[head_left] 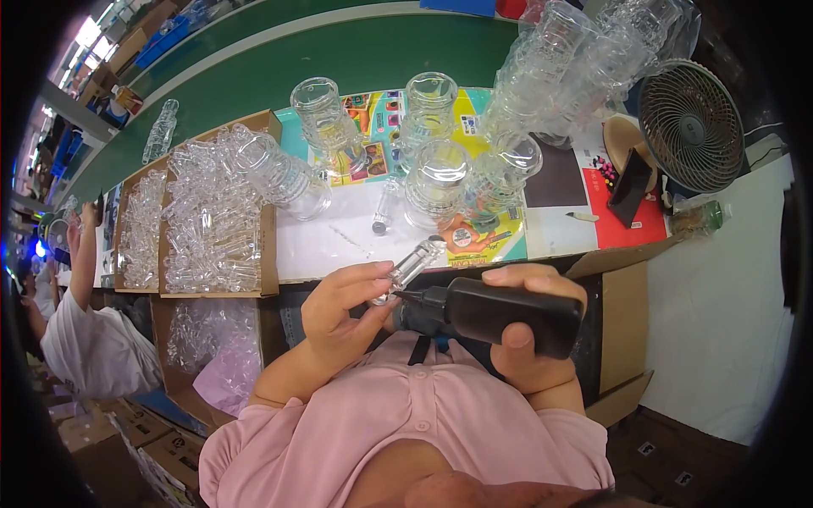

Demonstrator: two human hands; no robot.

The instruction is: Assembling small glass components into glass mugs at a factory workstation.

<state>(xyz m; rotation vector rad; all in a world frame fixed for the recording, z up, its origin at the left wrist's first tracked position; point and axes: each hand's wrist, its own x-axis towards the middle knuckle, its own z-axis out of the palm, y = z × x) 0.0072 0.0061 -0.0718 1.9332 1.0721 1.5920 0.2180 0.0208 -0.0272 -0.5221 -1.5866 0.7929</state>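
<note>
Between its fingertips my left hand (pixel 347 309) holds a small clear tube-shaped piece (pixel 415 264), tilted up to the right, with a dark end. My right hand (pixel 542 326) is wrapped round a black squeeze bottle (pixel 512 313) lying on its side. The bottle's thin nozzle points left and meets the near end of the clear piece; whether it touches, I cannot tell. Beyond my hands several clear ribbed vessels (pixel 436 182) stand on the table. A clear piece with a dark end (pixel 383 212) lies beside them, and another clear vessel (pixel 292 182) leans at the box edge.
A cardboard box (pixel 269 245) full of small clear pieces stands at left. Bagged clear vessels (pixel 559 68) are piled back right, near a round fan (pixel 692 125). A phone (pixel 631 188) leans on a tan stand. Another person (pixel 97 339) works at far left.
</note>
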